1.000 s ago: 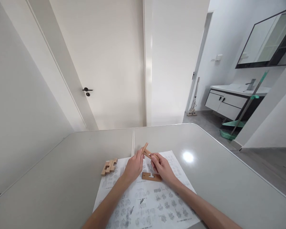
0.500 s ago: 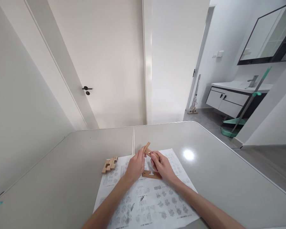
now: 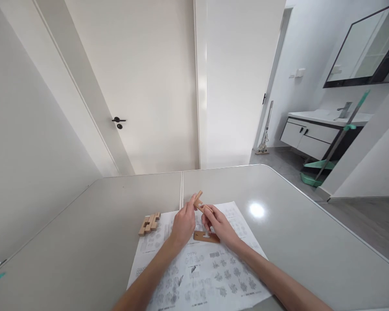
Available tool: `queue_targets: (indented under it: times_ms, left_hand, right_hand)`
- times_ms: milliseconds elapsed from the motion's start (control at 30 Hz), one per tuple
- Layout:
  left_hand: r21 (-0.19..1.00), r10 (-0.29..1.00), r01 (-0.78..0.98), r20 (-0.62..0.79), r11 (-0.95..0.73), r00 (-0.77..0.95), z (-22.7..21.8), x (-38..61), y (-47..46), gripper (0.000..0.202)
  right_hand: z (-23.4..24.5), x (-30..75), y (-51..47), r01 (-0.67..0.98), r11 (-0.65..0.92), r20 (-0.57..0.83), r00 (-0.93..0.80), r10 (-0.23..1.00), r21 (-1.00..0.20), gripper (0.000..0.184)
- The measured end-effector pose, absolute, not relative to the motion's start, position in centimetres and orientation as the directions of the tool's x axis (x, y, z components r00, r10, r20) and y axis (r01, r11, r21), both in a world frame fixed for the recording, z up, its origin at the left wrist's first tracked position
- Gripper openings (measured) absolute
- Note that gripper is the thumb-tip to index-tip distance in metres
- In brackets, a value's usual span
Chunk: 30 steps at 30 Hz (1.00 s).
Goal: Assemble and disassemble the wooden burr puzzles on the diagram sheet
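Both my hands meet above a printed instruction sheet (image 3: pixel 210 272) on a grey table (image 3: pixel 84 242). My left hand (image 3: pixel 182 225) pinches a small notched wooden piece (image 3: pixel 198 198) that points up and away. My right hand (image 3: pixel 218 224) is closed on a second wooden piece pressed against the first, mostly hidden by the fingers. Under my right hand, a flat brown wooden piece (image 3: pixel 206 236) with a notch lies on the sheet. A cluster of joined wooden pieces (image 3: pixel 148 223) rests at the sheet's upper left corner, apart from both hands.
A seam (image 3: pixel 181 190) runs down the table's middle. Behind the table stands a white door with a dark handle (image 3: pixel 118 121). To the right, an open doorway shows a bathroom vanity (image 3: pixel 314 138), a mirror and a green dustpan (image 3: pixel 311 177) on the floor.
The two held pieces have drawn closer together and my right hand's fingers have closed further around its piece. The view has shifted slightly; the pieces on the sheet have not moved.
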State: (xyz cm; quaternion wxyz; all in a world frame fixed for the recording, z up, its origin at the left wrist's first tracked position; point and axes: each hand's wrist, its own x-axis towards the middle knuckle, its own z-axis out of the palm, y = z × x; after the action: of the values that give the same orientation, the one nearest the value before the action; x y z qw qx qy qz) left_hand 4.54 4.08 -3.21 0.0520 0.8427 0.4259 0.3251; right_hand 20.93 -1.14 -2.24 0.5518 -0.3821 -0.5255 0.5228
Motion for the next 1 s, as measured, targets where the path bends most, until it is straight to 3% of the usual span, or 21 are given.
queue_targets:
  times_ms: [100,433,833,1000]
  left_hand:
    - [0.387,0.763,0.684,0.504,-0.618,0.404,-3.0,4.3,4.2,0.057]
    - [0.369,0.670,0.561,0.447,-0.741,0.593,-3.2,4.8,3.6,0.062]
    - [0.521,0.723,0.509,0.402,-0.685,0.562,-2.5,5.2,2.9,0.050]
    - [0.510,0.708,0.492,0.488,-0.706,0.510,-2.2,5.3,2.6,0.041]
  right_hand:
    - [-2.1,21.1,-1.2,-0.153,0.162,0.181,-0.119,0.976,-0.975,0.046]
    - [-2.2,21.0,-1.1,-0.071,0.208,0.212,-0.051,0.976,-0.976,0.048]
    - [-3.3,20.8,-0.9,0.000,0.200,0.200,0.000,0.980,-0.980,0.047]
    - [-3.0,20.7,-0.9,-0.032,0.217,0.218,-0.006,0.976,-0.976,0.045]
